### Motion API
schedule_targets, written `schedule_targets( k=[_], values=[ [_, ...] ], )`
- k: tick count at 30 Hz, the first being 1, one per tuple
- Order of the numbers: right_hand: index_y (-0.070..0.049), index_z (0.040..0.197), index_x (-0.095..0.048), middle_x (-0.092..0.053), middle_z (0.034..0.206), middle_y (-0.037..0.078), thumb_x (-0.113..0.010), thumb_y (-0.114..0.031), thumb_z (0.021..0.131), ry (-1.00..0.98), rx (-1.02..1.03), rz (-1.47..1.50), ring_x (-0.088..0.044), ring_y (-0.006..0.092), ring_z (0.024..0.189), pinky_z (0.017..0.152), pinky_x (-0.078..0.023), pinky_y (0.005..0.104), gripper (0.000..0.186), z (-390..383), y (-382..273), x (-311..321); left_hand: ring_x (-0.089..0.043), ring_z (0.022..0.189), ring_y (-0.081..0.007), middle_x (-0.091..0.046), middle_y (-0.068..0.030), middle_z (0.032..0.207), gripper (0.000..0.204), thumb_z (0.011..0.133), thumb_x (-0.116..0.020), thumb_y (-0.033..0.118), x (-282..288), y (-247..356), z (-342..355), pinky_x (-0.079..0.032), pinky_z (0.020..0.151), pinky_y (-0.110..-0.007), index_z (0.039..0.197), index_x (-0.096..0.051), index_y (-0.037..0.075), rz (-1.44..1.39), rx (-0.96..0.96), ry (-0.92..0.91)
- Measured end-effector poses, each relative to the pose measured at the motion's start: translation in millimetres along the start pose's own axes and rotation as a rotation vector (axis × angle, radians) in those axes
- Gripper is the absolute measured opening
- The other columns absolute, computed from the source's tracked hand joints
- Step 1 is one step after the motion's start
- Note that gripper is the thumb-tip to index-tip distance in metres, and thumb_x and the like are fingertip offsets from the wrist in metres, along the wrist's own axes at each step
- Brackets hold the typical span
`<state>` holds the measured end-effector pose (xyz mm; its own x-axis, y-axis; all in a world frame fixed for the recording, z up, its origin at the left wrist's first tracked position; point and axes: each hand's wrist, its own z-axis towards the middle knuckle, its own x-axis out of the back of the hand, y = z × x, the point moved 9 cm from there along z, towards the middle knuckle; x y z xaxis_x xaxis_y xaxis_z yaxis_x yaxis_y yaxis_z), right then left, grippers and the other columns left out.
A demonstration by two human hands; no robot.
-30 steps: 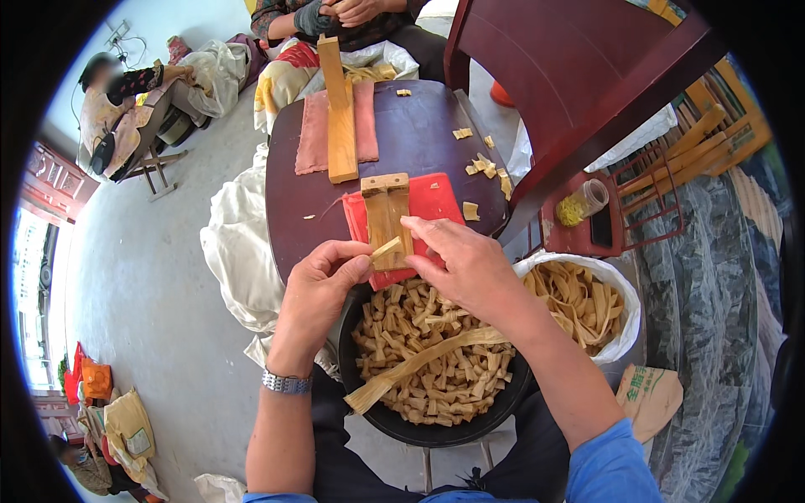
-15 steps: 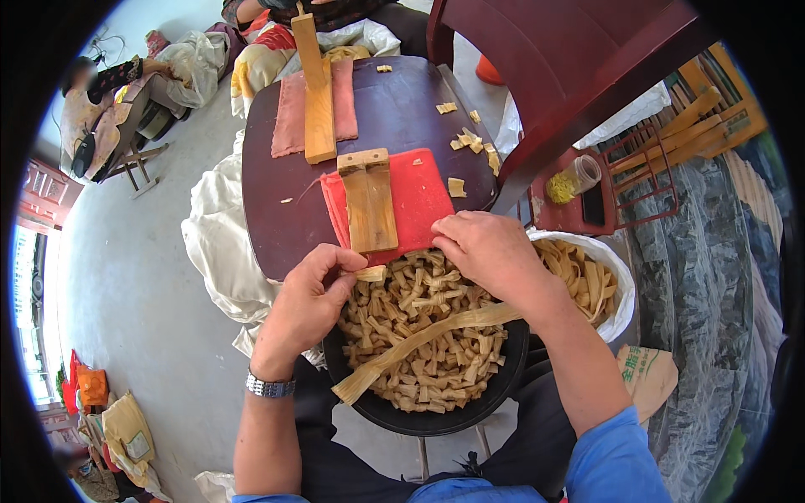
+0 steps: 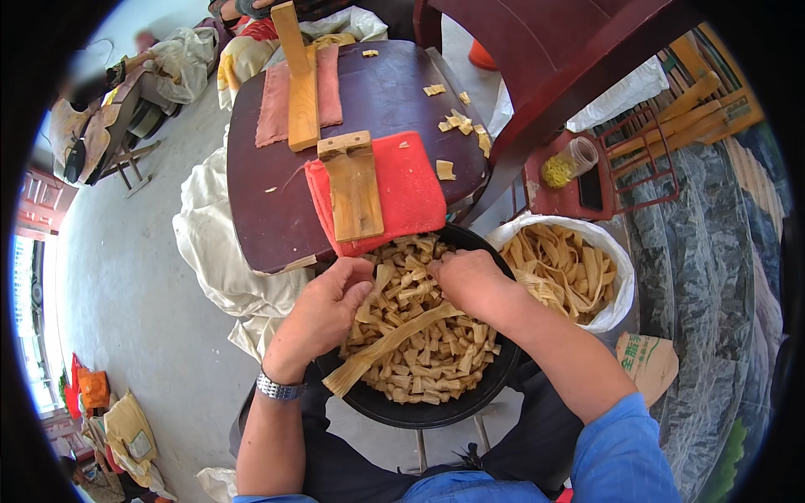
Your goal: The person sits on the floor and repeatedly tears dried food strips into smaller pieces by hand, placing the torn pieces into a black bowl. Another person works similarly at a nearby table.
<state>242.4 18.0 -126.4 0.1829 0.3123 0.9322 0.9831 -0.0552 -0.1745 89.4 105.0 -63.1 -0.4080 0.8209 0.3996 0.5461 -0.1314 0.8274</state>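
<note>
A black tub (image 3: 444, 412) sits between my knees, heaped with short knotted tan pieces (image 3: 428, 360) and crossed by a long flat tan strip (image 3: 369, 358). My left hand (image 3: 331, 293) curls at the tub's upper left; whatever it pinches is too small to make out. My right hand (image 3: 478, 285) reaches into the upper right of the heap, fingertips bent down and partly hidden. Just beyond them, a notched wooden block (image 3: 350, 193) lies on a folded red cloth (image 3: 411, 176) at the near edge of a dark chair seat (image 3: 260, 218).
A white sack of tan strips (image 3: 616, 268) is to the right, below a maroon chair back (image 3: 537, 33). Another wooden tool (image 3: 302, 101) lies on a pink cloth. A small red stool (image 3: 570, 197) holds a jar (image 3: 558, 168). A co-worker (image 3: 84, 134) sits upper left.
Both hands have come down off the wooden block into the tub, the right one moving farthest. The short strip earlier in my left fingers is no longer clearly visible.
</note>
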Motion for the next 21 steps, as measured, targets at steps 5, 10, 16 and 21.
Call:
schedule_targets(
  k=[5, 10, 16, 21],
  values=[
    [-0.001, 0.101, -0.074, -0.074, 0.101, 0.019, -0.061, -0.02, 0.093, -0.462, -0.018, 0.078, -0.07, 0.0359, 0.101, 0.086, -0.055, 0.0452, 0.025, -23, -3, -2, -0.069, 0.095, -0.0271, -0.072, -0.0157, 0.107, 0.027, 0.102, -0.06, 0.015, 3, -8, -4, -0.053, 0.086, -0.037, 0.125, -0.06, 0.001, 0.191, -0.077, 0.053],
    [0.0, 0.105, -0.073, -0.072, 0.107, 0.024, -0.052, -0.045, 0.101, -0.487, -0.054, 0.361, -0.067, 0.0402, 0.107, 0.093, -0.052, 0.0477, 0.05, -44, -7, 3, -0.069, 0.09, -0.0299, -0.072, -0.018, 0.094, 0.026, 0.099, -0.065, 0.019, -21, -21, -12, -0.054, 0.081, -0.038, 0.118, -0.064, 0.001, 0.393, 0.018, -0.242],
    [-0.003, 0.104, -0.069, -0.073, 0.097, 0.019, -0.063, -0.038, 0.094, -0.532, 0.092, 0.463, -0.069, 0.0375, 0.095, 0.085, -0.053, 0.047, 0.037, -52, -20, -5, -0.07, 0.1, -0.0335, -0.072, -0.0185, 0.103, 0.052, 0.087, -0.081, 0.029, -59, -28, -26, -0.054, 0.088, -0.041, 0.127, -0.06, 0.002, 0.418, -0.018, -0.436],
    [-0.004, 0.105, -0.069, -0.072, 0.096, 0.016, -0.069, -0.031, 0.089, -0.542, 0.049, 0.528, -0.07, 0.0329, 0.092, 0.081, -0.053, 0.0434, 0.031, -42, 4, 19, -0.066, 0.109, -0.0392, -0.07, -0.022, 0.113, 0.06, 0.085, -0.08, 0.028, -87, -15, -37, -0.052, 0.092, -0.046, 0.134, -0.055, 0.004, 0.426, -0.043, -0.513]
  ],
)
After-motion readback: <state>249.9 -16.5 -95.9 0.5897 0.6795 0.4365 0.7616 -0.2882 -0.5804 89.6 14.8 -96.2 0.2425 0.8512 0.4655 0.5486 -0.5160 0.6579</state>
